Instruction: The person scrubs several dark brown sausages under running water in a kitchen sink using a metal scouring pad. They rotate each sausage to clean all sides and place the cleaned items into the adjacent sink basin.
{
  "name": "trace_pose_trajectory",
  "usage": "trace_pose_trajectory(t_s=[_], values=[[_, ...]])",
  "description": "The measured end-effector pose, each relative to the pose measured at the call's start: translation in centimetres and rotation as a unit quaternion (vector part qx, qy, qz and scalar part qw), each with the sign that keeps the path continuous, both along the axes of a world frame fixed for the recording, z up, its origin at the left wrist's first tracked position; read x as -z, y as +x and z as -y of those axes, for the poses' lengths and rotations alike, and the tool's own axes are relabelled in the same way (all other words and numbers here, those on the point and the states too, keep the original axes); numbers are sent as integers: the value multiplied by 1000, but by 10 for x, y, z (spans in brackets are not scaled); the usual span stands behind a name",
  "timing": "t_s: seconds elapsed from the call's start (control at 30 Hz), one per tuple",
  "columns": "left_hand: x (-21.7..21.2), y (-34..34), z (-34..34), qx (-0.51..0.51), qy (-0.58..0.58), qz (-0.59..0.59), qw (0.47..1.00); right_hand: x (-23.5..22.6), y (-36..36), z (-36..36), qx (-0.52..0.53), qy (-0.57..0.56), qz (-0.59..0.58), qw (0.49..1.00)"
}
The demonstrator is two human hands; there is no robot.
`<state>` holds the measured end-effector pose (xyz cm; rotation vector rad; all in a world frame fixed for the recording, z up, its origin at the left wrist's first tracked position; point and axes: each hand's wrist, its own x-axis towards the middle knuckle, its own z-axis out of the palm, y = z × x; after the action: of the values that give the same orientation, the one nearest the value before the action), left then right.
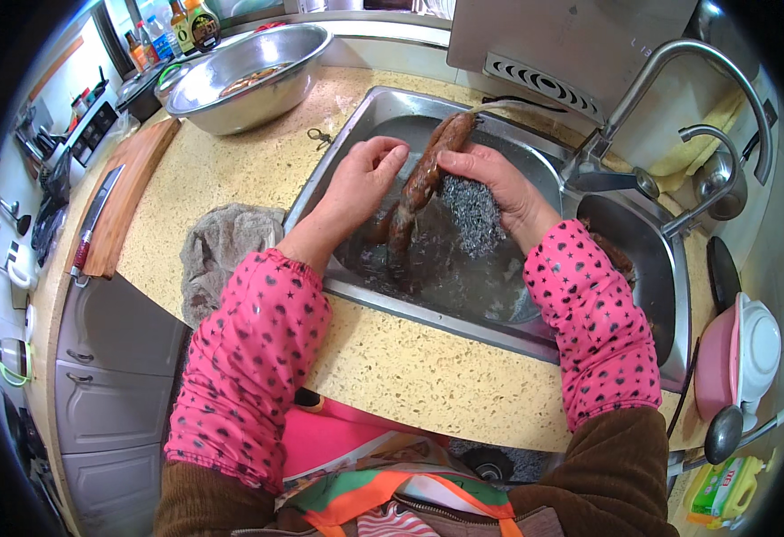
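A long, brown, wet, jointed piece that looks like a lotus root [420, 183] slants over the sink [320, 204], its lower end in murky grey water. A pale, thin tip extends from its upper end. My right hand [499, 183] grips a steel wool scrubber [472, 215], and its thumb rests against the root's right side. Just left of the root is my left hand [367, 177], fingers curled and thumb pressed to the forefinger. Whatever that hand may hold is hidden. Pink patterned sleeve covers show on both forearms.
A tap [723, 63] rises behind the small right basin [660, 295], which holds another brown piece. Left of the sink lies a grey cloth [226, 255]. Farther left are a metal bowl [231, 80] and a knife [96, 210] on a cutting board [137, 179]. A pink basin [717, 367] stands right.
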<state>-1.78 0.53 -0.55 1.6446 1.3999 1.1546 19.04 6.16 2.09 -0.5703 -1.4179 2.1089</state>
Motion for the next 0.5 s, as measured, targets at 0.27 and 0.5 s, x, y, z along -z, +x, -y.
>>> trace_pose_trajectory(t_s=[0.27,0.5], values=[[-2,15,8,39,-95,160,982,22,11,-17,58,441,368,816],[-10,11,9,31,-141,311,939,74,1,21,-373,500,494,605]])
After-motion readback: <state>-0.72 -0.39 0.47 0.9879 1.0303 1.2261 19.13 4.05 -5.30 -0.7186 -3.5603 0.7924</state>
